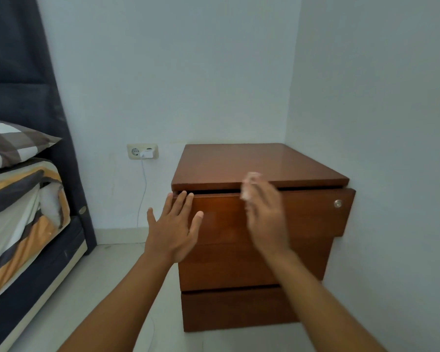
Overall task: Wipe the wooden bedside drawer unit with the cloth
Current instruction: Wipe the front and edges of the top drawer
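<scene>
Tucked into the corner where two pale walls meet, the reddish-brown wooden bedside drawer unit (259,224) stands on a light tiled floor (69,301), glossy top bare, top drawer (302,212) pulled out a little with a round metal knob (337,203) at its right end. Left hand (174,228) is spread flat, fingers splayed, fingertips at the top drawer's left corner, holding nothing. Right hand (266,217) is blurred, raised in front of the drawer's middle, and pinches a small whitish cloth (249,185) at its fingertips, right at the unit's top front edge. Off to the left, a bed with striped orange-and-grey bedding (21,212), a checked pillow (13,144), and a white wall socket (142,151) with a plugged-in white charger (147,153).
</scene>
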